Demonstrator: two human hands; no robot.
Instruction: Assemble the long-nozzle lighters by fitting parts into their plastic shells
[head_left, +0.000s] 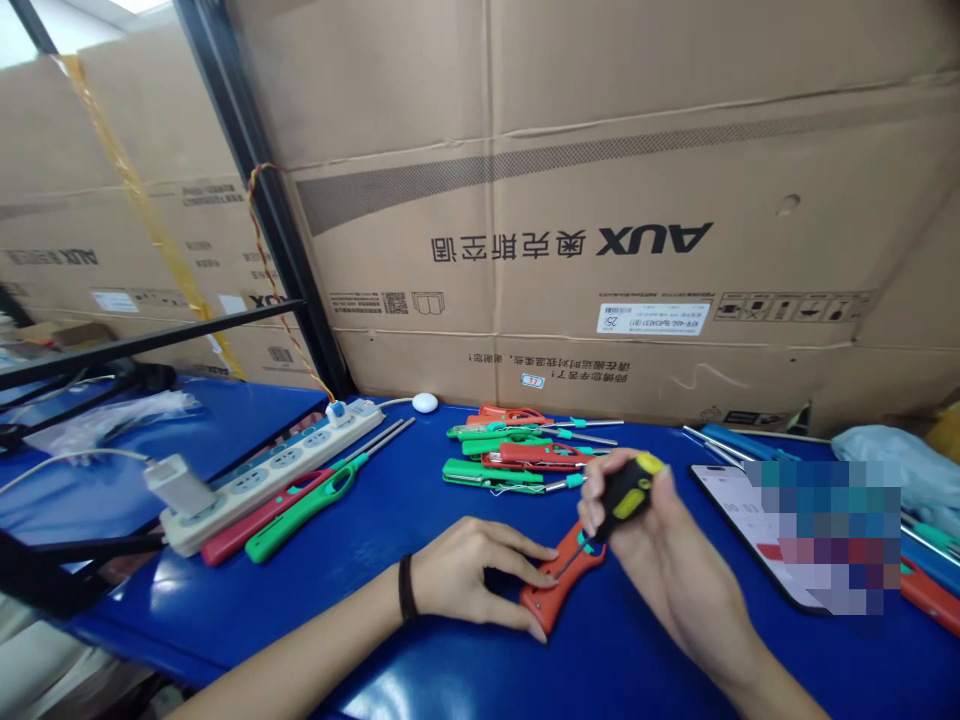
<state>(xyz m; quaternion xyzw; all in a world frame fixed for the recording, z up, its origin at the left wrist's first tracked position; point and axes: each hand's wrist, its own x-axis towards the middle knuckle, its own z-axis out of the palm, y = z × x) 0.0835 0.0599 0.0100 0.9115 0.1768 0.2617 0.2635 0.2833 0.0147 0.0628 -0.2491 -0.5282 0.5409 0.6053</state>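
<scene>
At the near middle of the blue surface point(360, 640), the left hand point(472, 575) steadies an orange lighter casing point(570, 573) between fingers and thumb; the right hand point(667, 550) grips a black-and-yellow screwdriver point(628, 495), its tip down at the casing. From there, red and green lighters point(536, 456) lie around twelve o'clock, a white power strip point(266, 472) at ten, and a phone point(735, 508) between two and three. Beyond, at twelve, stands a cardboard box point(600, 130).
</scene>
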